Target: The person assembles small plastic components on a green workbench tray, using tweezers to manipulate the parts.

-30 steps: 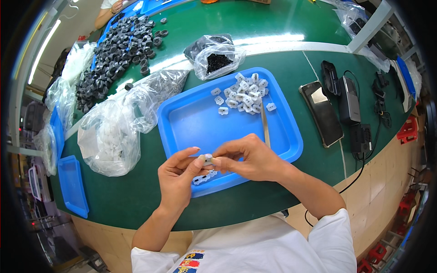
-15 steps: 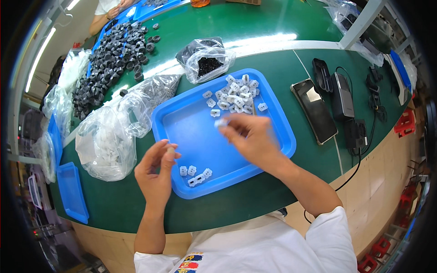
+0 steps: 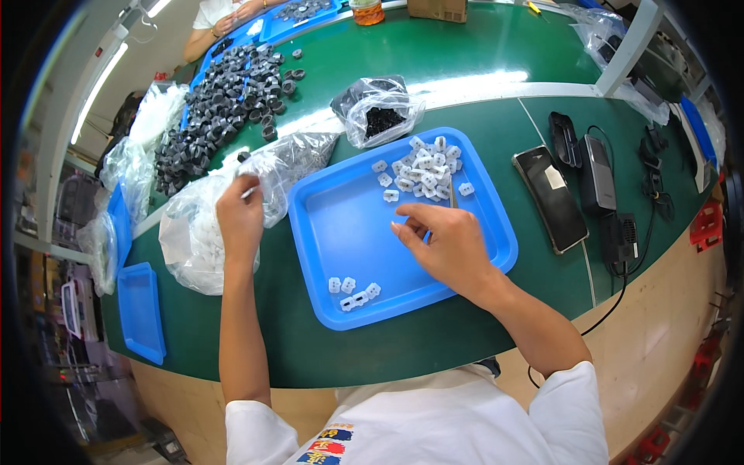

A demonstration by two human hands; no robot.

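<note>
My left hand [image 3: 239, 217] is raised beside the clear plastic bags, fingers closed together. A small pale piece [image 3: 248, 191] shows at its fingertips, too small to identify. Over the blue tray [image 3: 302, 240], my right hand [image 3: 449, 240] has its thumb and index finger slightly apart, with nothing visible between them. Its other fingers curl under. Past its knuckles a thin metal rod [image 3: 452, 194] shows; I cannot tell whether the hand touches it. Small white plastic pieces [image 3: 426, 169] are heaped at the tray's far right. Several more white pieces [image 3: 359, 297] lie at its near left.
A bag of black bits [image 3: 381, 120] and a bag of white parts [image 3: 203, 252] stand around the tray. Dark round caps [image 3: 225, 101] are piled at far left. A phone [image 3: 552, 200] and a black adapter [image 3: 620, 239] lie right. A co-worker's hands [image 3: 232, 19] are far left.
My left hand has moved away from the tray, up and left toward the bags. The white piece at my right fingertips is no longer visible there. The view has shifted slightly.
</note>
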